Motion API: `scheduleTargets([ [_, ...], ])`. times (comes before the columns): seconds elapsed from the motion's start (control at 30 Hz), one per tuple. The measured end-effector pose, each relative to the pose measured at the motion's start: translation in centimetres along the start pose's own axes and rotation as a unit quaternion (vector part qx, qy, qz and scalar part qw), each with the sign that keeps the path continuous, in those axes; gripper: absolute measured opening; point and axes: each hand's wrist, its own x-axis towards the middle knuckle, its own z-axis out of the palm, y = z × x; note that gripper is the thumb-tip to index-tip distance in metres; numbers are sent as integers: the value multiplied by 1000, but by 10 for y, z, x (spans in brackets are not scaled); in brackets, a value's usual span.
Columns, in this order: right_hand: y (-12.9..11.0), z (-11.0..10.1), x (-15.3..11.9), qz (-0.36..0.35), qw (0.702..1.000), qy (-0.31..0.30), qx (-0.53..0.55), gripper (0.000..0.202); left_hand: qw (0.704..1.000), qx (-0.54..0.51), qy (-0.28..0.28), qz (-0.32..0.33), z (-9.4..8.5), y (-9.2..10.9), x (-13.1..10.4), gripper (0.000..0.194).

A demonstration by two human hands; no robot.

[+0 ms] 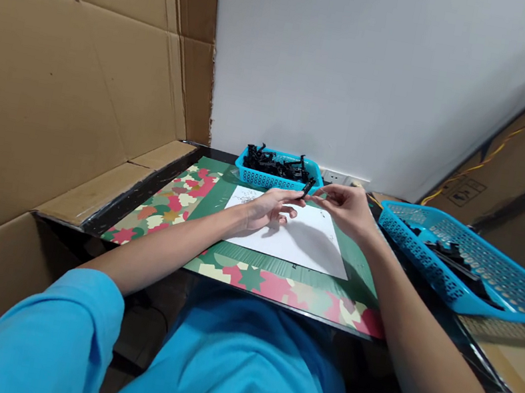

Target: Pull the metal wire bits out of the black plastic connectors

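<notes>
Between the thumb and fingers of my left hand [273, 208] is a small, narrow black plastic part [308, 188], tilted upward. Close beside it, my right hand [345, 205] has its thumb and fingertips pinched together near the part's lower end; whatever they hold is too small to make out. Both hands are above a white sheet of paper [305, 245]. A cluster of tiny dark pieces [243, 198] lies on the sheet's far left corner, with a few more specks at its right side.
A blue basket [265, 179] heaped with black plastic parts stands behind the hands. At the right, a larger blue basket [450, 284] holds more black parts. A patterned green mat [203, 213] covers the table. Cardboard [85, 77] walls in the left side; a white wall [365, 72] rises behind.
</notes>
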Motion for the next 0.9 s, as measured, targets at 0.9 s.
scheduleTargets([
  [0.9, -5, 9, -4, -27, 997, 67, -24, 36, 996, 34, 60, 55, 5, -3, 0, 36],
])
